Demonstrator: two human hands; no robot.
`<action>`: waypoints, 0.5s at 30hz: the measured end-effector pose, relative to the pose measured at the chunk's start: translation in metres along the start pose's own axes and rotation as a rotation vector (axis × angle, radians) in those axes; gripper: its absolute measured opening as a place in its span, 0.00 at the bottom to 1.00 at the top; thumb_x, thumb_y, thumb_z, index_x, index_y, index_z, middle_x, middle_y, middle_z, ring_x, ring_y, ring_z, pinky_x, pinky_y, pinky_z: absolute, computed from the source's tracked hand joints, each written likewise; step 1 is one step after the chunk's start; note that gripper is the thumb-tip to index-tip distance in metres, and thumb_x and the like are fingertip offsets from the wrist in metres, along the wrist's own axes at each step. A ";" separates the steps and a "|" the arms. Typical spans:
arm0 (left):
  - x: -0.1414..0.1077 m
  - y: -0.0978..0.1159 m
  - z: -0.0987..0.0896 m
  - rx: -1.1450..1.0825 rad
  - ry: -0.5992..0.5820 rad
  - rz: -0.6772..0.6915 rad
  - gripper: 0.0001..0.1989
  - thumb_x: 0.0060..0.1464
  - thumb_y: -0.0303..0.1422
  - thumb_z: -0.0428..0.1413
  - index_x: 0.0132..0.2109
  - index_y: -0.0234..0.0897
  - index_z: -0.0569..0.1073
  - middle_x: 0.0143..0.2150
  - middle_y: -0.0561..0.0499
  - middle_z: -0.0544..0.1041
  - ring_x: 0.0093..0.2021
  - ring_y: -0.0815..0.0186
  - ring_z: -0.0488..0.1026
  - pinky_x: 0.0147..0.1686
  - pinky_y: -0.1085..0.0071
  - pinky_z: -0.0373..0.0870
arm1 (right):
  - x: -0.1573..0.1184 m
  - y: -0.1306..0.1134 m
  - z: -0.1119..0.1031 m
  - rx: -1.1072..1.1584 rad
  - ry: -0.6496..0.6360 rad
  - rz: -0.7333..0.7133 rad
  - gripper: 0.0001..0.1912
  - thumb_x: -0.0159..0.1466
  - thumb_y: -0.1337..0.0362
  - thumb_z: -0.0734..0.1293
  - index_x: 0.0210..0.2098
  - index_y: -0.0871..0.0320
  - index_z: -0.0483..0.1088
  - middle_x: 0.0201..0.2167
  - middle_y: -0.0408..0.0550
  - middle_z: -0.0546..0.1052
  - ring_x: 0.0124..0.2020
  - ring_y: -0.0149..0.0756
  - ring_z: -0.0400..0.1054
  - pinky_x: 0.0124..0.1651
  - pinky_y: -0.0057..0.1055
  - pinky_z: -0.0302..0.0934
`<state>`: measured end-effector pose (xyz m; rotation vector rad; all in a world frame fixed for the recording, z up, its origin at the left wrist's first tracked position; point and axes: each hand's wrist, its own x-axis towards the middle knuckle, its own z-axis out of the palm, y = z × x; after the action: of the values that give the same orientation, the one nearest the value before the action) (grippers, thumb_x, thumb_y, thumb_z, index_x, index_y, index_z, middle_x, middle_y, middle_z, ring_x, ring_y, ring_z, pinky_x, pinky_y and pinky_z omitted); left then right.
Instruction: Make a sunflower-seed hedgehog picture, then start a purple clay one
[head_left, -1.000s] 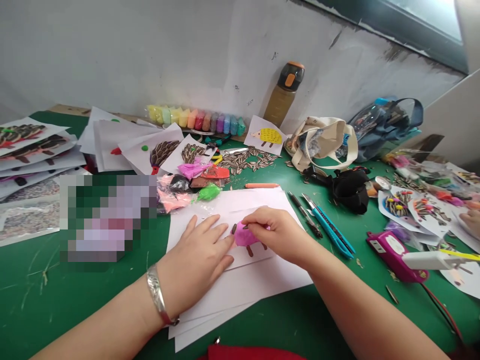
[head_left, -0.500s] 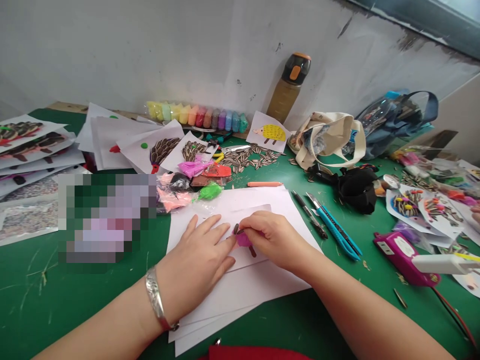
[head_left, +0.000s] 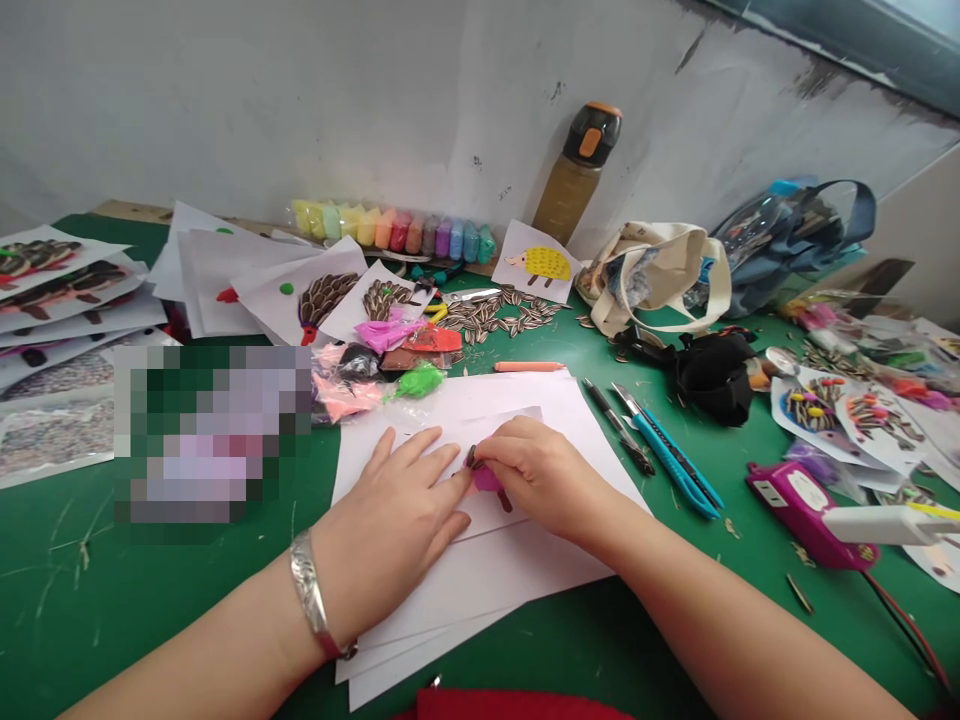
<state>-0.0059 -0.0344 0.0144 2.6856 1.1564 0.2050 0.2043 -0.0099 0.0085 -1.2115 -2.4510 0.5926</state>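
on a green cutting mat (head_left: 75, 600), two hands bear down on a pink clay figure (head_left: 487, 480)

against a scuffed white wall (head_left: 300, 100), a tan water bottle (head_left: 574, 175) stands behind a row of pastel clay packets (head_left: 390, 232), beside a canvas tote bag (head_left: 652, 280) and a heap of striped sunflower seeds (head_left: 502, 315). a blue utility knife (head_left: 667, 465) lies to the right of a stack of white paper (head_left: 480, 640) at the front of the mat. on that stack sits a smaller cut sheet (head_left: 495, 440) carrying the pink clay figure, with a brown leg (head_left: 506, 500) showing below it. the left hand (head_left: 390, 510), a silver bangle (head_left: 311, 595) at its wrist, lies flat and spread, fingers open, holding nothing and pinning the sheet just beside the clay. the right hand (head_left: 540, 475) is curled closed over the clay, which sits right under its fingertips, mostly hidden. a dark seed (head_left: 471, 457) shows at those fingertips; whether it is gripped or already set in the clay cannot be told. the work in hand looks like seed-setting on the clay, and it calls for firm, steady pressure while the sheet stays pinned.
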 end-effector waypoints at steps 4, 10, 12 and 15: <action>0.001 0.001 0.000 0.003 -0.014 -0.003 0.15 0.62 0.33 0.54 0.54 0.39 0.74 0.57 0.41 0.74 0.63 0.44 0.63 0.59 0.34 0.60 | 0.001 -0.001 -0.001 -0.087 -0.016 -0.071 0.14 0.63 0.77 0.59 0.33 0.59 0.75 0.29 0.49 0.75 0.36 0.38 0.64 0.41 0.33 0.58; 0.002 0.001 -0.002 0.011 -0.024 0.001 0.14 0.62 0.33 0.54 0.54 0.39 0.74 0.57 0.41 0.74 0.63 0.44 0.62 0.58 0.34 0.60 | 0.000 -0.005 -0.001 -0.181 0.048 -0.074 0.13 0.64 0.75 0.60 0.33 0.58 0.75 0.30 0.49 0.75 0.34 0.39 0.61 0.41 0.35 0.56; 0.002 0.001 -0.003 0.008 -0.023 0.003 0.14 0.62 0.33 0.54 0.54 0.39 0.73 0.57 0.42 0.74 0.63 0.45 0.62 0.58 0.34 0.60 | -0.001 -0.003 0.000 -0.173 0.113 -0.011 0.11 0.65 0.72 0.62 0.37 0.58 0.76 0.34 0.51 0.75 0.37 0.40 0.63 0.42 0.36 0.57; 0.002 0.001 -0.003 0.005 -0.024 0.003 0.15 0.63 0.33 0.53 0.55 0.39 0.73 0.57 0.42 0.74 0.63 0.45 0.62 0.58 0.34 0.60 | -0.002 0.000 0.001 -0.131 0.155 0.060 0.09 0.66 0.69 0.63 0.37 0.59 0.76 0.35 0.52 0.74 0.38 0.41 0.64 0.44 0.36 0.58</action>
<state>-0.0044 -0.0332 0.0177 2.6867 1.1475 0.1700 0.2054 -0.0119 0.0071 -1.3326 -2.3611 0.3437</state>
